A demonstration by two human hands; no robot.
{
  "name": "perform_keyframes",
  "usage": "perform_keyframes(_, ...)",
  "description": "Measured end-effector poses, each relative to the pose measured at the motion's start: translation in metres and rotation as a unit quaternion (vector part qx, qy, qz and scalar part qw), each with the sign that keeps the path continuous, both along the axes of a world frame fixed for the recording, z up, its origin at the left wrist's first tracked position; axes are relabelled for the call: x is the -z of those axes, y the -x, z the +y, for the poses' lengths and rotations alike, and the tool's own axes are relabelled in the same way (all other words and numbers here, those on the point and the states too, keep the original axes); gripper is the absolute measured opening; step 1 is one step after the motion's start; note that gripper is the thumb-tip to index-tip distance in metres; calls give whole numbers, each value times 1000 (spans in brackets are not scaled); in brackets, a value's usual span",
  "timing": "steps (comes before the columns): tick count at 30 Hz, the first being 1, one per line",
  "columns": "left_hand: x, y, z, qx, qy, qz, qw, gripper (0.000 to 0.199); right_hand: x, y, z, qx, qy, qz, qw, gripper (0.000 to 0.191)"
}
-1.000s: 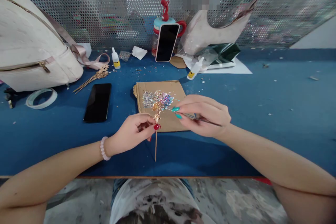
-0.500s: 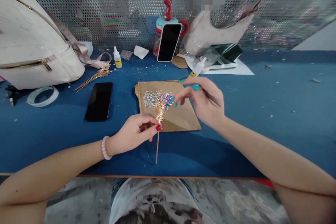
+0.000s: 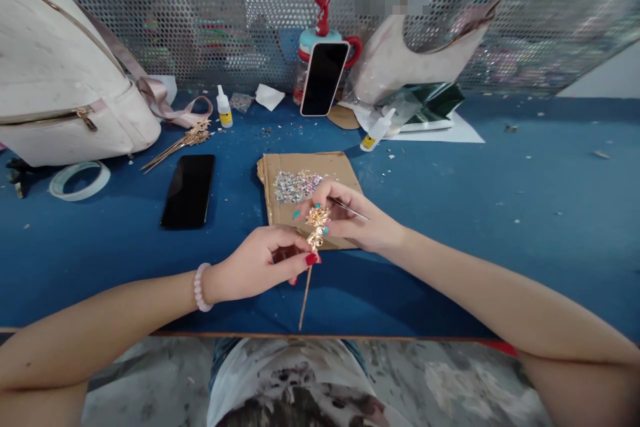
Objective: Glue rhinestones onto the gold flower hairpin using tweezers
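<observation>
Both hands are closed on things over the near edge of the cardboard (image 3: 345,170). A gold hairpin (image 3: 316,230) is pinched by the left hand (image 3: 263,263) — its ornate head upward, its thin stem slanting down toward the table's near edge. A thin tool (image 3: 350,209) is gripped by the right hand (image 3: 350,217), whose fingertips are set against the hairpin's head. A heap of glittering sequins (image 3: 295,185) is spread on the cardboard just beyond the hands. To the left a dark phone (image 3: 188,190) is laid flat on the blue table (image 3: 500,213); farther left — a tape roll (image 3: 80,179) and more hairpins (image 3: 177,143). At the far edge a glue bottle (image 3: 224,109) is stood.
</observation>
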State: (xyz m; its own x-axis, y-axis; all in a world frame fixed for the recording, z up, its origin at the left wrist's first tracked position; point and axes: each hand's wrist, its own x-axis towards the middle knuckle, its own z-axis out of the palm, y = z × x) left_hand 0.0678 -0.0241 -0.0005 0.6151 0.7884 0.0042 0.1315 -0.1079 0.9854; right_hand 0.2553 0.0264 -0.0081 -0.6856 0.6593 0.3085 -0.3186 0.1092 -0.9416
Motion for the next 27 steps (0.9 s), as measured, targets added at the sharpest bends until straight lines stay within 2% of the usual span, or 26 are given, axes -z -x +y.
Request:
perform_keyframes(4, -1, -1, -1, 8, 3, 0, 1000, 15, 4, 1, -1, -12, 25, 25, 999, 22)
perform_keyframes(9, -3, -1, -1, 8, 5, -3, 1000, 14, 8, 2, 1, 29, 14, 13, 999, 23)
perform_keyframes(14, -3, -1, 0, 23, -21, -4, 1000, 15, 4, 1, 4, 59, 26, 3, 998, 23)
perform_keyframes(19, -1, 1, 1, 31, -44, 4, 999, 17, 0, -6, 10, 124, 59, 5, 991, 23)
perform_keyframes(27, -1, 2, 3, 34, -65, 16, 997, 19, -6, -19, 23, 202, 32, -3, 979, 27)
